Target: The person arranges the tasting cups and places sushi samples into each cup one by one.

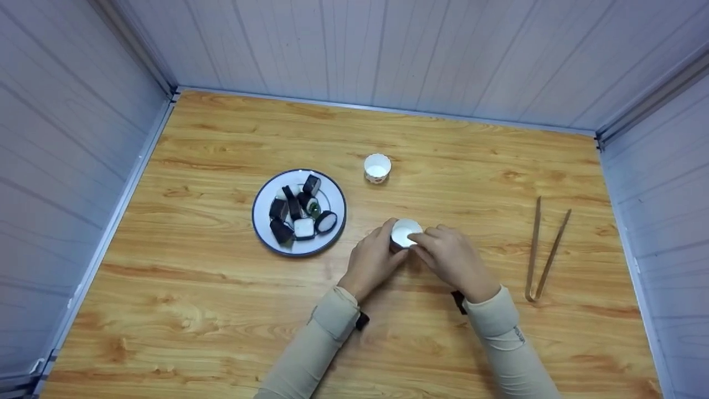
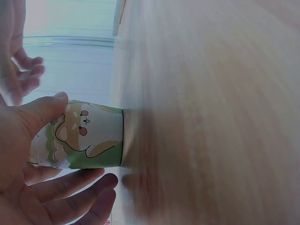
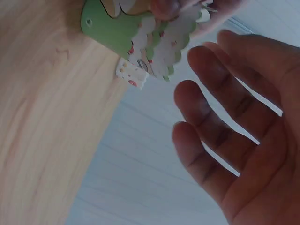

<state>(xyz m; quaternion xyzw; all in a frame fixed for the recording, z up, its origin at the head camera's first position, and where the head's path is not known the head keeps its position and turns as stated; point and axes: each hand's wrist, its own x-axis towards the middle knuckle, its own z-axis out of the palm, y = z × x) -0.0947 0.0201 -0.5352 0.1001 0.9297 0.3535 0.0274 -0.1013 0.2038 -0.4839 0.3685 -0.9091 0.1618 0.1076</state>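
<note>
Pale panelled walls (image 1: 343, 50) close in a wood-grained worktop (image 1: 194, 310) on the left, far and right sides, leaving the near side for the person's arms. Between the two hands, a little right of the middle, is the paper cup (image 2: 93, 136), its mouth facing up and its printed side to the left hand (image 1: 374, 257). That hand's grip is closed round the cup, thumb on one side and fingers on the other, probably to steady so light a thing; its base is at the worktop, though I cannot tell if it bears fully. The right hand (image 1: 453, 257) comes from the right with its fingers loosely bent and apart; its grip has hold of nothing, and whether a fingertip touches the rim is unclear. A second cup (image 1: 377, 169) stands upright on the far side, apart from the first. To the left, the blue-rimmed plate (image 1: 263, 213) gathers the dark-wrapped pieces (image 1: 304, 228) together. Well to the right lie the tongs (image 1: 533, 249), bend near and tips far, seemingly laid so the bend faces the person.
</note>
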